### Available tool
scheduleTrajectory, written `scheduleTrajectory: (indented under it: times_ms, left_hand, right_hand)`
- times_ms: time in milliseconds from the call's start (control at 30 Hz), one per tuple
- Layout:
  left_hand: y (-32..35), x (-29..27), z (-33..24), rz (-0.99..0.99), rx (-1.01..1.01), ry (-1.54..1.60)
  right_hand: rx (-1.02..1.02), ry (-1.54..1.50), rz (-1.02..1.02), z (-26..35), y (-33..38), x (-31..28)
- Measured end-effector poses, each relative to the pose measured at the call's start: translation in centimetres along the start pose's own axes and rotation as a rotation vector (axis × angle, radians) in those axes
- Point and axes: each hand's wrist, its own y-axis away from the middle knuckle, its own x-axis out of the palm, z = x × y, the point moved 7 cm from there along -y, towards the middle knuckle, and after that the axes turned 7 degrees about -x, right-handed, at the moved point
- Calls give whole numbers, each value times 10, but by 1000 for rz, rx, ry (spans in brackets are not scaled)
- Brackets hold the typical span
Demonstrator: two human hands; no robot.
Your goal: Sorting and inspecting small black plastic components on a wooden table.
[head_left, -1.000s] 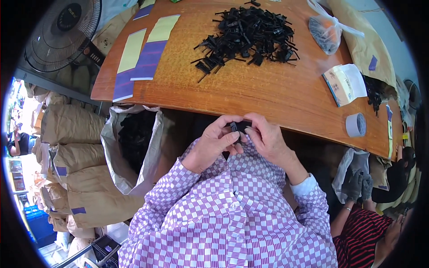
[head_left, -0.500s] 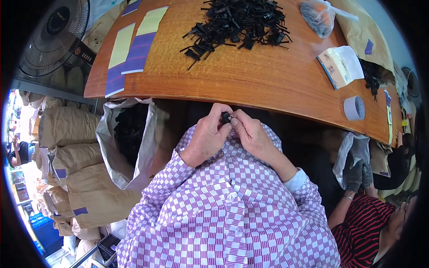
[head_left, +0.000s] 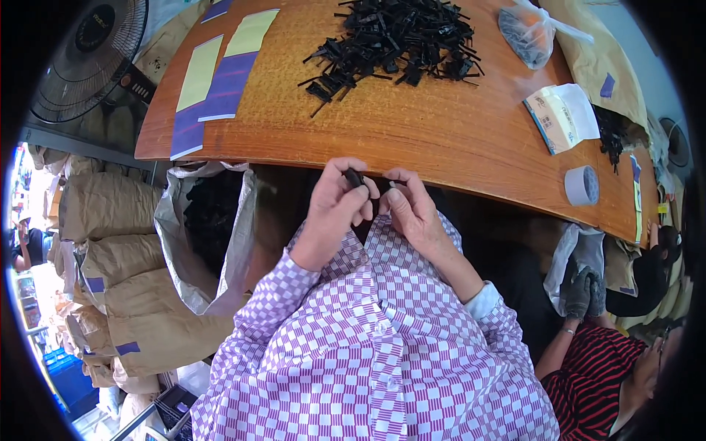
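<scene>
Just below the table's front edge, my left hand [head_left: 329,213] is closed, with a small black plastic part [head_left: 354,178] pinched between thumb and fingers. My right hand [head_left: 418,220] sits a little apart from it, thumb against the curled forefinger. Something dark and small shows at its fingertips, too little to name. On the wooden table [head_left: 279,136] beyond both hands lies a big heap of black plastic parts [head_left: 404,40], several with thin straight arms.
Left of my lap an open white sack [head_left: 239,253] holds black pieces. Purple-and-yellow paper strips [head_left: 232,84] lie at the table's left. A tissue pack [head_left: 551,121], a tape roll [head_left: 582,185] and a plastic bag [head_left: 526,33] are at the right. A gloved co-worker [head_left: 596,360] sits lower right.
My hands have drawn apart and moved slightly up toward the table edge. The black part has stayed in my left hand, and my right fingers have come off it.
</scene>
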Motion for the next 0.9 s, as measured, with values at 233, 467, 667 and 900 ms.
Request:
scheduleTrajectory:
  times_ms: [233, 467, 667, 900]
  left_hand:
    - [11, 6, 20, 198, -341, 601]
    - [13, 25, 21, 447, -403, 461]
    - [14, 27, 25, 467, -443, 423]
    - [15, 21, 14, 318, -164, -193]
  right_hand:
    - [171, -317, 41, -5, 6, 1]
    - [310, -580, 130, -14, 5, 2]
    - [291, -494, 160, -11, 2, 3]
    - [95, -26, 149, -10, -1, 0]
